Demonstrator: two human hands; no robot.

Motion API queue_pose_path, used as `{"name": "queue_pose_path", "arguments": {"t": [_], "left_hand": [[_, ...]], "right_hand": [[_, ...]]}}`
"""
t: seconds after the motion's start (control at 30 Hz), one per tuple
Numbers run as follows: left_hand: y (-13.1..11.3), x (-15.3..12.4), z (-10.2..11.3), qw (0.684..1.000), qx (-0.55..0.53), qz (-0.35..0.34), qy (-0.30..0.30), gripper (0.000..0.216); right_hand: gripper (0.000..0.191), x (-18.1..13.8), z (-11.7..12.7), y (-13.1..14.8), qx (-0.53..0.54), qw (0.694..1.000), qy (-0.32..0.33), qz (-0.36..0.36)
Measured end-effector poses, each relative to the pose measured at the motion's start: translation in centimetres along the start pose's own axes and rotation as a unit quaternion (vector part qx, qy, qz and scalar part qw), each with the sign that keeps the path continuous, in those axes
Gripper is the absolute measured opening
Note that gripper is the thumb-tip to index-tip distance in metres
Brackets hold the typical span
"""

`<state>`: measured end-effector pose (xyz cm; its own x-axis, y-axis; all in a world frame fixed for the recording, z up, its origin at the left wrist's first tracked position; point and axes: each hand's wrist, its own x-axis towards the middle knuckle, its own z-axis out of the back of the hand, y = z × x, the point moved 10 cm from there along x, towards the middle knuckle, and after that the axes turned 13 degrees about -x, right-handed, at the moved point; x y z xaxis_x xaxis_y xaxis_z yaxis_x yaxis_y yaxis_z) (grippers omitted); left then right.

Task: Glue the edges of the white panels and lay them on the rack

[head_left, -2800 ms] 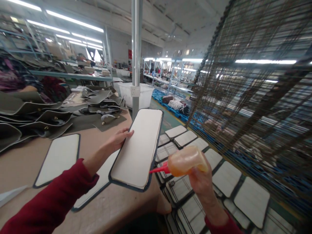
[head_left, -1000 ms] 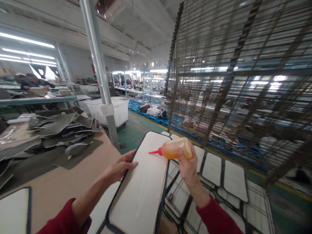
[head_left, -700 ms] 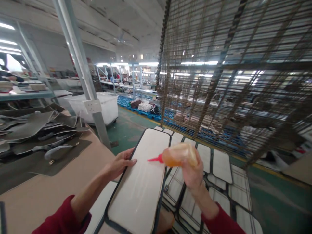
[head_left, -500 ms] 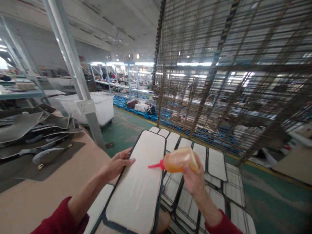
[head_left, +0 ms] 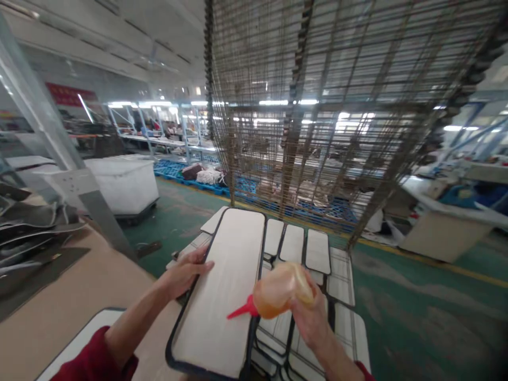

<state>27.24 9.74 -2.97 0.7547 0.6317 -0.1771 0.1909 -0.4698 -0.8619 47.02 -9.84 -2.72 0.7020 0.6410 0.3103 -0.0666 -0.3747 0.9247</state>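
Note:
My left hand [head_left: 186,272] is closed on the left edge of a long cream panel with a dark rim [head_left: 224,275], its thumb lying on the face. The panel is tilted up in front of me. My right hand [head_left: 311,315] grips a soft, clear squeeze bottle [head_left: 280,291] of amber liquid, tipped on its side. Its red nozzle [head_left: 240,310] points left over the lower part of the panel; I cannot tell whether the tip touches. Faint streaks show on the panel's face.
Several similar panels [head_left: 292,243] lie in rows behind and right of my hands. A tall wire rack [head_left: 293,106] rises beyond them. At left are a tan tabletop [head_left: 130,296], dark cut pieces [head_left: 32,254], a metal post [head_left: 51,111] and a white bin [head_left: 119,182].
The view has turned to the right. The bottle and its red nozzle have moved down the panel, from about its middle to its lower part. My left hand keeps its hold.

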Motion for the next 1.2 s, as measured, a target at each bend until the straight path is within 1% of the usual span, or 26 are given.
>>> {"name": "queue_pose_path", "arguments": {"t": [0.03,0.07,0.1,0.17,0.2,0.23,0.27,0.3,0.37,0.43,0.47,0.5,0.57,0.6,0.67,0.73,0.8,0.83,0.87,0.9,0.93,1.0,1.03,1.07,1.13,1.2], "left_hand": [[0.6,0.4,-0.8,1.000,0.004,-0.002,-0.001,0.071],[1.2,0.8,-1.7,1.000,0.011,-0.001,0.005,0.068],[1.8,1.1,-2.9,1.000,0.019,0.001,0.018,0.066],[3.1,1.5,-5.3,0.998,0.034,0.011,0.046,0.061],[3.6,1.7,-6.5,0.998,0.038,0.016,0.057,0.060],[4.0,1.9,-7.6,0.997,0.037,0.020,0.063,0.059],[4.5,2.1,-8.5,0.997,0.035,0.023,0.065,0.060],[4.9,2.4,-9.3,0.997,0.032,0.027,0.069,0.061],[5.6,3.0,-10.6,0.996,0.027,0.035,0.072,0.065],[6.2,3.7,-11.3,0.997,0.026,0.042,0.064,0.069],[6.6,4.1,-11.7,0.997,0.027,0.046,0.063,0.068],[6.9,4.4,-12.1,0.996,0.030,0.051,0.064,0.067],[7.7,5.1,-13.0,0.994,0.038,0.066,0.076,0.063],[8.2,5.5,-13.3,0.993,0.042,0.077,0.080,0.061],[9.3,6.8,-13.3,0.991,0.047,0.100,0.070,0.062],[10.5,8.8,-12.2,0.991,0.047,0.120,0.034,0.062],[11.6,11.4,-10.7,0.990,0.044,0.131,-0.005,0.058],[12.1,12.8,-10.0,0.990,0.043,0.133,-0.019,0.053],[12.6,14.2,-9.4,0.989,0.042,0.136,-0.029,0.047],[13.2,15.6,-9.0,0.989,0.041,0.140,-0.031,0.040],[13.7,16.9,-8.8,0.988,0.041,0.146,-0.028,0.034],[15.0,19.3,-9.1,0.986,0.039,0.163,0.001,0.026],[15.6,20.4,-9.6,0.985,0.037,0.168,0.021,0.025],[16.3,21.4,-10.1,0.984,0.036,0.167,0.042,0.026],[18.1,23.2,-11.4,0.983,0.041,0.160,0.074,0.033],[20.6,24.8,-13.0,0.982,0.049,0.158,0.091,0.044]], "right_hand": [[0.066,-0.2,0.7,0.0,-0.005,1.000,0.008,-0.002],[0.066,0.1,1.9,0.5,-0.012,1.000,-0.006,0.007],[0.066,0.9,3.4,1.4,-0.017,0.999,-0.041,0.028],[0.062,2.8,6.9,3.9,-0.033,0.985,-0.141,0.092],[0.061,3.5,8.3,5.0,-0.037,0.978,-0.170,0.117],[0.059,4.0,9.3,5.6,-0.038,0.974,-0.184,0.128],[0.058,4.1,10.0,5.7,-0.036,0.974,-0.183,0.127],[0.057,3.8,10.4,5.3,-0.029,0.979,-0.168,0.112],[0.058,2.5,10.2,3.6,-0.014,0.993,-0.103,0.058],[0.061,1.1,9.6,2.0,-0.009,0.999,-0.033,0.016],[0.062,0.9,9.9,1.7,-0.009,0.999,-0.030,0.010],[0.063,1.2,10.6,1.6,-0.011,0.999,-0.049,0.014],[0.063,2.4,12.9,2.2,-0.018,0.990,-0.133,0.040],[0.063,3.1,13.9,2.5,-0.024,0.983,-0.171,0.054],[0.063,4.0,14.8,2.4,-0.048,0.977,-0.197,0.061],[0.060,3.9,14.2,1.4,-0.060,0.983,-0.165,0.043],[0.059,3.1,12.5,-0.3,-0.048,0.994,-0.094,0.012],[0.061,2.5,12.0,-1.1,-0.045,0.996,-0.079,-0.005],[0.060,2.1,12.3,-1.7,-0.040,0.995,-0.093,-0.014],[0.057,1.9,13.4,-2.0,-0.028,0.991,-0.131,-0.019],[0.052,1.8,15.0,-2.2,-0.015,0.983,-0.183,-0.021],[0.040,1.4,19.4,-2.6,0.019,0.955,-0.295,-0.019],[0.035,1.1,21.6,-2.8,0.032,0.941,-0.335,-0.019],[0.033,0.7,23.8,-3.1,0.040,0.932,-0.360,-0.019],[0.030,-0.5,27.7,-3.9,0.035,0.924,-0.379,-0.024],[0.031,-2.9,31.5,-4.5,0.016,0.911,-0.411,-0.025]]}}
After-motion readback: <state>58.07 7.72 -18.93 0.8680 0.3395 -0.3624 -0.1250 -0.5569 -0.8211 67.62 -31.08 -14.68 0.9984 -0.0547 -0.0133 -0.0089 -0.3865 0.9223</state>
